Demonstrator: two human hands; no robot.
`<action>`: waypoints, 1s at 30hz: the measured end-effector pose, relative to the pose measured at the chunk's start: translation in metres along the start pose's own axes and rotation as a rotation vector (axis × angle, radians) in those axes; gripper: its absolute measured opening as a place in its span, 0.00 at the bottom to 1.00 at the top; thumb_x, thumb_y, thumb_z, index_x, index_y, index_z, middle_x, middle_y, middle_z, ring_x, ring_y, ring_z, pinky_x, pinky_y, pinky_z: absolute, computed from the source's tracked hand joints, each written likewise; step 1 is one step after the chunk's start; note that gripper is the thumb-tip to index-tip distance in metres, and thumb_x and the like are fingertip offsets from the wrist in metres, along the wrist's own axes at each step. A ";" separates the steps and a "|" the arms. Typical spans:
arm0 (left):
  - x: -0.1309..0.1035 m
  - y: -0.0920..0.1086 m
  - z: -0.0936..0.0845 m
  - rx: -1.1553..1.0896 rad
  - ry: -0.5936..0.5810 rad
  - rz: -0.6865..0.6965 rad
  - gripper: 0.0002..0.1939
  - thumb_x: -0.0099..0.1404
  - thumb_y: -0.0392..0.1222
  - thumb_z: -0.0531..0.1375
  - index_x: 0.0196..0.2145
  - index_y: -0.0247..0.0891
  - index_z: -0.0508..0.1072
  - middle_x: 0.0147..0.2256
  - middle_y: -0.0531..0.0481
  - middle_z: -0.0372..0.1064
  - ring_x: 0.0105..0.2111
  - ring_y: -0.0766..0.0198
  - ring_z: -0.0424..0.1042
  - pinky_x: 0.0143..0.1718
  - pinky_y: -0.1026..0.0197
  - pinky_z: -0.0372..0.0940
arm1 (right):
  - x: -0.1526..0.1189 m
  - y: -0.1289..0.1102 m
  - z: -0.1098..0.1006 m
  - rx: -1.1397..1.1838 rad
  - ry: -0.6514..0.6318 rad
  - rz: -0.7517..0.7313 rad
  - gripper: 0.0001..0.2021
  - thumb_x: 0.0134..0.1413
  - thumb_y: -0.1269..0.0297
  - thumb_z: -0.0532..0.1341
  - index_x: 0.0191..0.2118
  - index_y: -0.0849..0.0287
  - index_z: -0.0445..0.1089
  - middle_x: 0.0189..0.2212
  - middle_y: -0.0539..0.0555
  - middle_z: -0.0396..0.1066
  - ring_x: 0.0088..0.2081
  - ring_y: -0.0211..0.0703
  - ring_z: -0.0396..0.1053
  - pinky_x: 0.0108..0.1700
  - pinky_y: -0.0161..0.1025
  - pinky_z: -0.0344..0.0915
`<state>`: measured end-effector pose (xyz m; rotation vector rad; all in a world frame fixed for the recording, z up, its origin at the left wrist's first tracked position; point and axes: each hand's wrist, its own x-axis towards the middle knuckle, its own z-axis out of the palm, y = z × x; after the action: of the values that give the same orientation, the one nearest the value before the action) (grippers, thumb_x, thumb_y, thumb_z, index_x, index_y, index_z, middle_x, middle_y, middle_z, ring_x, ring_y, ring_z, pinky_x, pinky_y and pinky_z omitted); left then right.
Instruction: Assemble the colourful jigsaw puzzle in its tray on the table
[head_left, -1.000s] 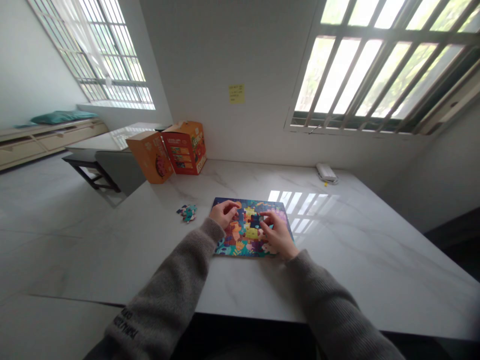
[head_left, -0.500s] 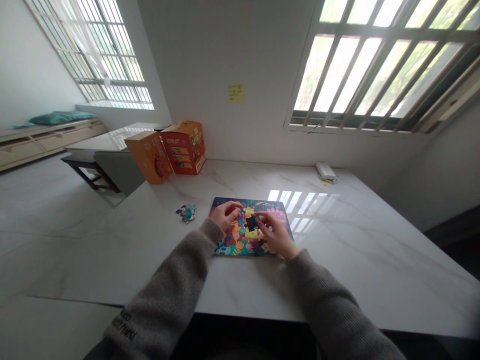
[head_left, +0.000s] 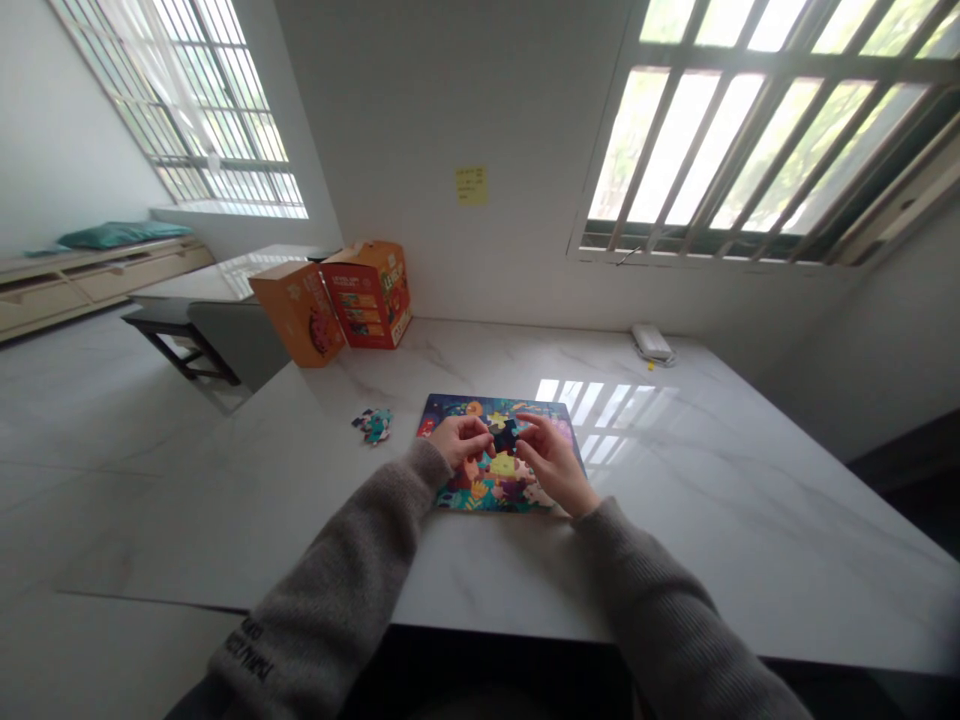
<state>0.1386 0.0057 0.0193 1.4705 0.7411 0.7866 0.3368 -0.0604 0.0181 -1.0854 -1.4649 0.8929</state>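
Note:
A dark jigsaw piece (head_left: 505, 435) is held up over the colourful jigsaw puzzle (head_left: 480, 494) on the table. My right hand (head_left: 551, 463) pinches its right edge between thumb and fingertips. At the piece's left edge, my left hand (head_left: 459, 440) has its thumb and forefinger closed on it. Yellow and green pieces show in the puzzle's middle, below and above the dark piece; my hands cover parts of both sides. Left of the puzzle lies a small pile of loose jigsaw pieces (head_left: 373, 425), mostly teal and dark.
Two orange boxes, one turned sideways (head_left: 304, 315) and one red-fronted (head_left: 371, 297), stand at the table's back left. A white device with a cable (head_left: 651, 343) sits at the back right. The marble-patterned table (head_left: 720, 500) meets a wall bearing a yellow note (head_left: 472, 186).
My left hand has moved right and slightly down, from the puzzle's upper left to the dark piece's left edge. My right hand still holds the piece, which is now raised a little.

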 end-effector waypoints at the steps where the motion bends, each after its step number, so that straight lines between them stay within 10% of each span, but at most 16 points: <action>1: 0.000 0.000 0.001 -0.017 -0.015 -0.010 0.22 0.53 0.57 0.69 0.28 0.36 0.68 0.25 0.48 0.76 0.19 0.69 0.67 0.21 0.66 0.62 | 0.000 0.002 0.000 -0.017 -0.002 -0.005 0.21 0.58 0.55 0.61 0.55 0.56 0.66 0.31 0.50 0.68 0.33 0.41 0.68 0.37 0.39 0.69; 5: -0.001 0.006 -0.002 0.027 -0.014 0.032 0.19 0.55 0.55 0.68 0.31 0.35 0.72 0.28 0.48 0.76 0.23 0.67 0.71 0.23 0.66 0.65 | 0.002 0.001 -0.004 -0.070 0.073 0.006 0.15 0.59 0.54 0.59 0.46 0.56 0.73 0.32 0.53 0.71 0.31 0.42 0.68 0.34 0.40 0.68; 13: 0.007 0.020 -0.038 0.009 0.423 0.192 0.15 0.58 0.51 0.64 0.34 0.36 0.74 0.21 0.53 0.70 0.19 0.69 0.65 0.22 0.66 0.62 | 0.009 -0.010 -0.046 -0.178 0.275 -0.030 0.16 0.59 0.55 0.58 0.46 0.59 0.75 0.30 0.53 0.70 0.29 0.40 0.64 0.33 0.40 0.65; 30: 0.001 0.027 -0.030 0.103 0.406 0.188 0.14 0.58 0.49 0.63 0.33 0.35 0.74 0.20 0.53 0.70 0.20 0.68 0.66 0.25 0.64 0.63 | 0.011 0.013 -0.059 -0.251 0.246 -0.049 0.18 0.61 0.49 0.58 0.44 0.59 0.75 0.37 0.57 0.73 0.37 0.46 0.71 0.41 0.47 0.73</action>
<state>0.1146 0.0221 0.0465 1.5044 0.9669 1.2289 0.3969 -0.0475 0.0185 -1.2889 -1.4140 0.5285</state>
